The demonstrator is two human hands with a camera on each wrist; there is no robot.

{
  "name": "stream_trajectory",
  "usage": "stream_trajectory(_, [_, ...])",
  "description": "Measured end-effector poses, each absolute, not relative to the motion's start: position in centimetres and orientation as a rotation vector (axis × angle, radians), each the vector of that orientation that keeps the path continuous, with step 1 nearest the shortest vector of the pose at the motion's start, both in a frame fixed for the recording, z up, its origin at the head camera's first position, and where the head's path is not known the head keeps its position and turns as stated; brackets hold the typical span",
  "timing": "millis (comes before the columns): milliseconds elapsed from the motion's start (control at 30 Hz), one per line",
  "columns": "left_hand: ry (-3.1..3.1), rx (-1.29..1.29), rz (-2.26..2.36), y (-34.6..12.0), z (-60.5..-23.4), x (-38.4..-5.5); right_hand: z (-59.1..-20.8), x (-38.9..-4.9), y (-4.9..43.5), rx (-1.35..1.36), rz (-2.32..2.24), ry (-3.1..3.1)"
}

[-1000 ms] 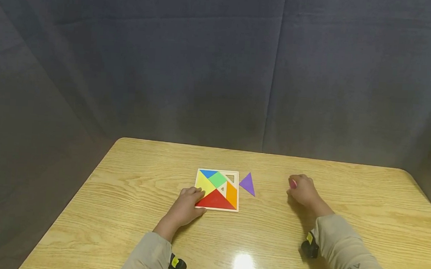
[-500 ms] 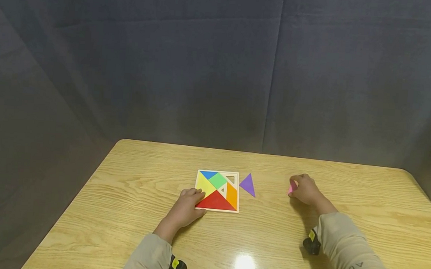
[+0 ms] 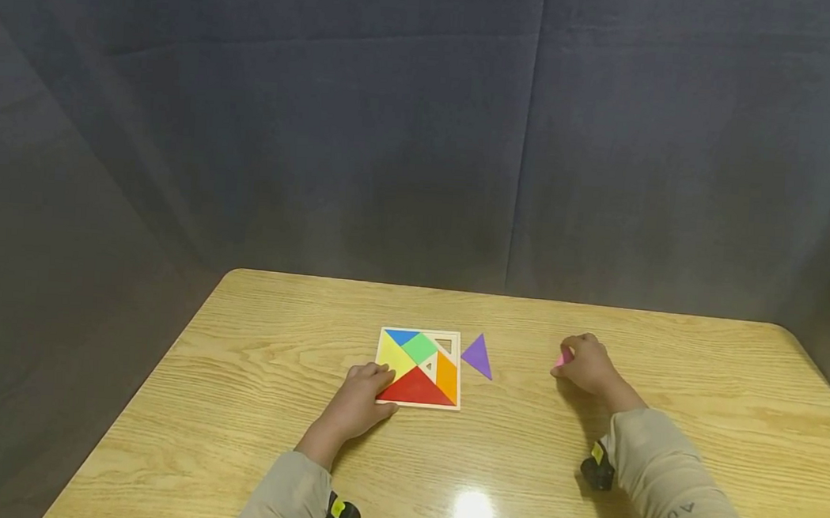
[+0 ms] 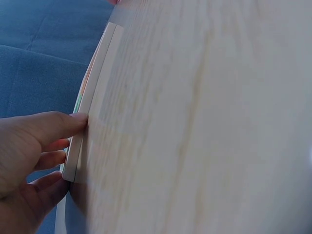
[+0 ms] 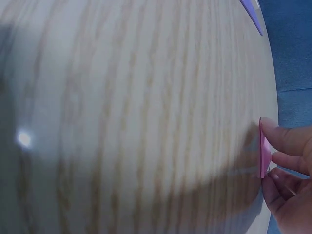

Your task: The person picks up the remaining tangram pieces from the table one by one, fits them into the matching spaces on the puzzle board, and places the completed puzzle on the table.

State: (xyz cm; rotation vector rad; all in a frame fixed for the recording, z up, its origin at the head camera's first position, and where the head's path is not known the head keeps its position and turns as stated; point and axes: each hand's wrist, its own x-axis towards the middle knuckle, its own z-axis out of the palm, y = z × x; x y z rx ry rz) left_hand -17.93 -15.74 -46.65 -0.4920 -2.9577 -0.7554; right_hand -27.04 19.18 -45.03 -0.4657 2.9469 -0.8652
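Note:
A tangram tray [image 3: 416,405] with a pale frame lies on the wooden table, filled with blue, green, yellow, red and orange pieces. Two triangular spots in it show bare pale wood. My left hand [image 3: 352,398] grips its near left corner, thumb against the front edge and fingers over the yellow piece [image 3: 392,354]. Far to the right, my right hand [image 3: 587,366] pinches a pink tangram piece [image 5: 263,156] between thumb and fingers, just at the tabletop. Fingers cover much of this piece. Between tray and right hand, a purple triangle [image 3: 478,356] lies flat.
The wooden table [image 3: 298,307] has rounded far corners and ends at a dark cloth backdrop [image 3: 393,147]. Light glares off the tabletop near its front. A black wrist camera [image 3: 342,516] sits below the left sleeve, another [image 3: 597,470] below the right.
The pink piece has turned slightly in my right hand, which otherwise stays in about the same place. My left hand, the tray and the purple triangle have not moved.

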Motion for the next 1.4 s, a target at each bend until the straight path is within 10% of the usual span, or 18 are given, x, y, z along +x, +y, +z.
stream_trajectory(1400, [-2.966, -0.481, -0.747, -15.67, -46.76, -17.95, -45.06, -26.25, 19.82, -0.308, -1.165, 2.757])
